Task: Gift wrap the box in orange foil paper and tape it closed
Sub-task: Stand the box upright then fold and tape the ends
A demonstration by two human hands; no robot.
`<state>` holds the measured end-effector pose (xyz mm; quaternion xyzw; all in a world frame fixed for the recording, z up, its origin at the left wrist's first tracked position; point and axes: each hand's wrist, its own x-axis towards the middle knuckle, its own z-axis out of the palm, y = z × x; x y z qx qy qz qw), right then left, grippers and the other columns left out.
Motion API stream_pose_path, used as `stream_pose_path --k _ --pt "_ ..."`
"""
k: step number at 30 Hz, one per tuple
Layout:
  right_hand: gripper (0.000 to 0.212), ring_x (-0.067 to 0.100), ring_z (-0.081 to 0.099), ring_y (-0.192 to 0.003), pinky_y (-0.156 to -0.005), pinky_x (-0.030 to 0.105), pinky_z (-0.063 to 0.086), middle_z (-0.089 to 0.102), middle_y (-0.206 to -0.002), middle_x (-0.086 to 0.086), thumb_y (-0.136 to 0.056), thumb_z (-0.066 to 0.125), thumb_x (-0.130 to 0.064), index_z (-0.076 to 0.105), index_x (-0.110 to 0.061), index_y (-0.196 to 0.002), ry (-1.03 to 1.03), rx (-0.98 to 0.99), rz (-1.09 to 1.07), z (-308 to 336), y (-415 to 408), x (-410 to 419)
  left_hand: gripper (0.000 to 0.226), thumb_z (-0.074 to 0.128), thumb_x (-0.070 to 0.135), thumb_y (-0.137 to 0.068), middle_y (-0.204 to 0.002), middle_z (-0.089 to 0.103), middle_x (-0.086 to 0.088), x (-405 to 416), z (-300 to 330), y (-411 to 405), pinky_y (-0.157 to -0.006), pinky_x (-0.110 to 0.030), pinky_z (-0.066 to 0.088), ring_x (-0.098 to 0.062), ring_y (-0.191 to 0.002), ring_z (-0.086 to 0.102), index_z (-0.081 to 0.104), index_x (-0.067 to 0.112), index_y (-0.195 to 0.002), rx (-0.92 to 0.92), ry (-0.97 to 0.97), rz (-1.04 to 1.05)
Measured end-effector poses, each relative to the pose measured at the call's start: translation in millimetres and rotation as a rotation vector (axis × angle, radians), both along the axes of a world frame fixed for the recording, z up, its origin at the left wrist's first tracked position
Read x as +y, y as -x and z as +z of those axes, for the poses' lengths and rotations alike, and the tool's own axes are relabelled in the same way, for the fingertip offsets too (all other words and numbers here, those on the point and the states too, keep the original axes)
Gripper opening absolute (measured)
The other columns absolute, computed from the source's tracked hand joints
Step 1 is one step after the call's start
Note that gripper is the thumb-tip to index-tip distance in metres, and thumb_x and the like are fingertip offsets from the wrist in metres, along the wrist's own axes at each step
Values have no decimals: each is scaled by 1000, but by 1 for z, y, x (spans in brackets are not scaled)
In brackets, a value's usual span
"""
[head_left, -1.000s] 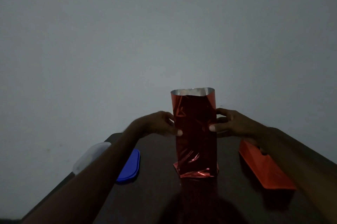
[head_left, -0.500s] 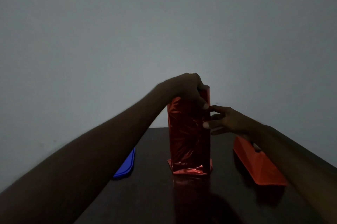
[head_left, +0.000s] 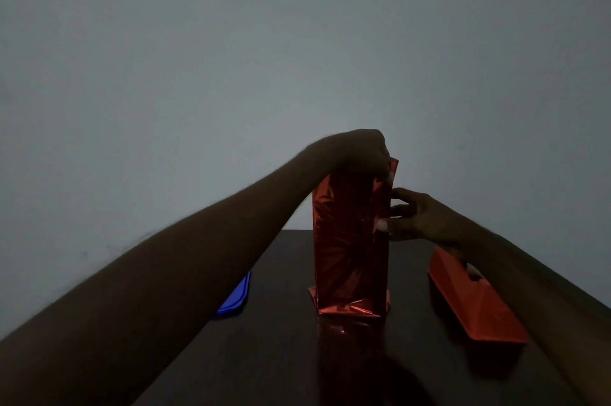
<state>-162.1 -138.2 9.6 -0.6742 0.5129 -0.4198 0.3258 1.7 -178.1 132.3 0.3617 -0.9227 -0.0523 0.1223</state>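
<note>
A tall box wrapped in shiny orange foil paper [head_left: 350, 240] stands upright on the dark table [head_left: 284, 356]. My left hand [head_left: 358, 152] lies over the top of the box, its fingers curled down onto the foil's upper end, with one foil corner sticking up at the right. My right hand [head_left: 416, 215] holds the box's right side, thumb on the front face and fingers along the side. The foil's bottom end is folded flat under the box. The box itself is hidden by the foil.
An orange tape dispenser [head_left: 476, 303] lies on the table to the right, partly under my right forearm. A blue flat lid [head_left: 234, 299] lies at the left, half hidden by my left arm. A plain grey wall stands behind.
My left hand left the box's left side and rose onto the top, pushing the open foil end down. The right hand stayed on the right side.
</note>
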Motion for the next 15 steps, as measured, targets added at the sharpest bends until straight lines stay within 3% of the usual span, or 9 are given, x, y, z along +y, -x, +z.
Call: stream_pose_path --k 3,7,10,13,15 --pt "79 17 69 -103 -91 43 57 70 -116 2 -65 83 -31 50 -29 -137 12 -9 -4 0 -1 0 24 68 23 -88 -71 59 0 0 -2 -2 -65 -24 42 -9 -63 52 70 -1 -88 10 -2 1" --pt "68 20 71 -98 -85 41 59 71 -113 6 -70 82 -22 54 -25 -133 -1 -59 -11 -1 -2 0 27 64 23 -92 -60 50 3 1 1 -2 -58 -22 37 -7 -52 42 62 5 -71 11 5 13" --pt "67 23 72 -97 -85 42 59 72 -110 10 -70 82 -19 56 -23 -131 -2 -67 -7 1 -3 -1 31 63 28 -94 -59 53 3 5 11 -9 -54 -21 40 -6 -49 45 66 4 -73 57 63 -6" --pt "73 26 71 -99 -90 49 56 72 -111 10 -63 85 -25 57 -25 -131 -7 -74 -1 1 -1 -1 32 67 40 -89 -72 69 1 9 22 -18 -64 -24 57 -10 -64 66 73 9 -83 131 8 -1" --pt "72 27 71 -100 -91 52 55 72 -111 10 -62 85 -25 58 -25 -129 -6 -90 7 0 0 -1 42 73 50 -81 -88 73 0 12 24 -21 -68 -25 57 -13 -81 70 75 13 -100 -14 53 18"
